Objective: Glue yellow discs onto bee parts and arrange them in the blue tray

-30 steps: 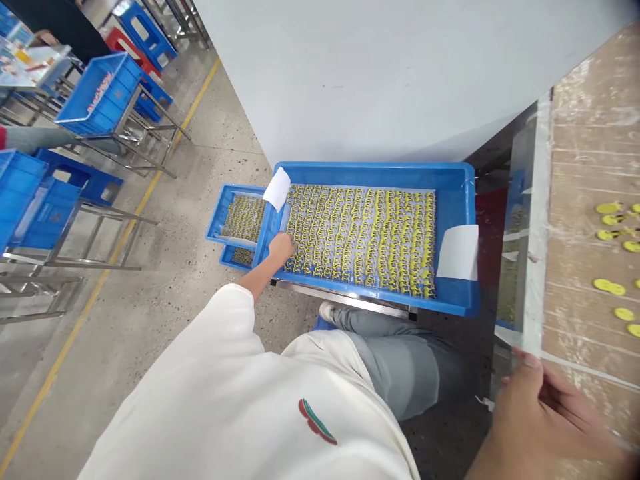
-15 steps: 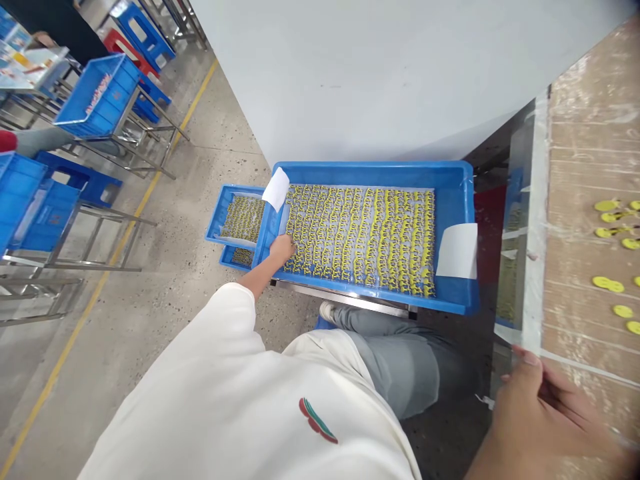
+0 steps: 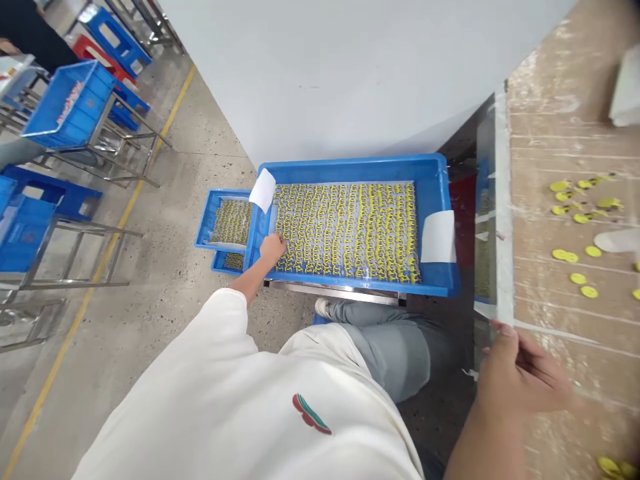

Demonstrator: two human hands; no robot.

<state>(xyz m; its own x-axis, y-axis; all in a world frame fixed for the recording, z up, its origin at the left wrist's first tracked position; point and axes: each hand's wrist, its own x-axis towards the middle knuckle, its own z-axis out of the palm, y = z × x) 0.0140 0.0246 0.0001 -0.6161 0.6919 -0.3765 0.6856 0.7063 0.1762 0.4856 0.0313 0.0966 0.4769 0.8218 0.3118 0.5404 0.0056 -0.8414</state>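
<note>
Two bare hands are at work, set well apart; the left hand (image 3: 273, 248) reaches down into the near left corner of the large blue tray (image 3: 350, 162), its fingers curled in close at the end of the rows of small yellow-and-dark pieces (image 3: 345, 230); whether it pinches one of them or merely rests against them, I cannot tell; the right hand (image 3: 525, 377) is at the edge of the brown tabletop (image 3: 540, 133), thumb and fingers bent towards each other, and whether anything is between them is likewise hidden. The pieces lie in the tray on a pale sheet, packed in close, slightly wavy rows; each looks light, thin and probably fairly stiff, with fine projecting parts that could snag on a neighbour or bend, so a fingertip hold on the body of one piece seems kinder than a grab at its ends; the filled tray itself would likely be awkward to shift, better taken by its rim at both ends. White papers hang over it, one at the left end (image 3: 263, 191), another at the right (image 3: 439, 237); a metal stand (image 3: 340, 291) is under it; beyond its left end is a smaller blue tray (image 3: 202, 223) of similar pieces; yellow discs (image 3: 579, 278) lie scattered on the tabletop.
</note>
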